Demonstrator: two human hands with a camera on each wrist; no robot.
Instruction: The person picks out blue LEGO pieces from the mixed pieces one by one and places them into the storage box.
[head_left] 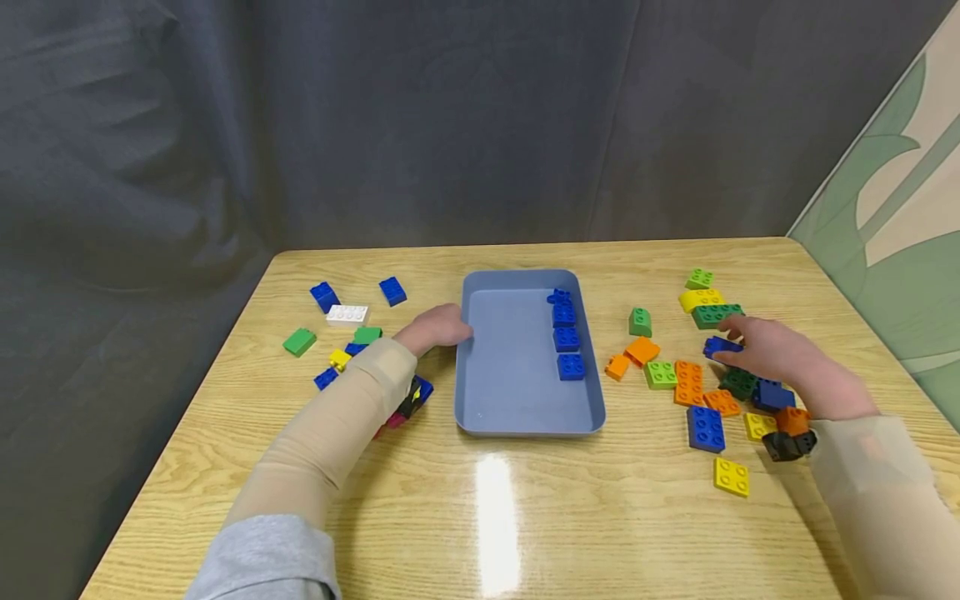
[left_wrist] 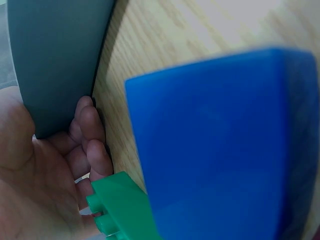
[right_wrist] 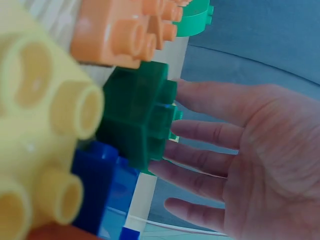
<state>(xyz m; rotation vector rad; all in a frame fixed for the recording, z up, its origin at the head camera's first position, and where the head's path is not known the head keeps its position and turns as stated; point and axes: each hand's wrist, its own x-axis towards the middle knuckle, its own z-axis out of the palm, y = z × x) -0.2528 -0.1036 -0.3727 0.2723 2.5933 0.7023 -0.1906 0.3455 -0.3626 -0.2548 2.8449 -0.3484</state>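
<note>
My left hand (head_left: 437, 327) grips the left wall of a shallow grey-blue tray (head_left: 504, 367), thumb on one side and fingers on the other in the left wrist view. Several blue bricks (head_left: 567, 338) form a column along the tray's right side. Over the pieces on the right, my right hand (head_left: 772, 354) reaches with thumb and fingers spread around a small blue brick (head_left: 720, 346). The right wrist view shows its fingers nearly straight and apart, behind a dark green brick (right_wrist: 135, 115). Part of the small blue brick is hidden by the fingers.
Orange (head_left: 688, 382), yellow (head_left: 731, 477), lime (head_left: 661, 375) and large blue bricks (head_left: 706, 428) lie scattered right of the tray. On the left are a white brick (head_left: 347, 315), a green brick (head_left: 300, 342) and several blue ones; my left forearm covers some pieces. A dark curtain (head_left: 450, 125) hangs behind the table.
</note>
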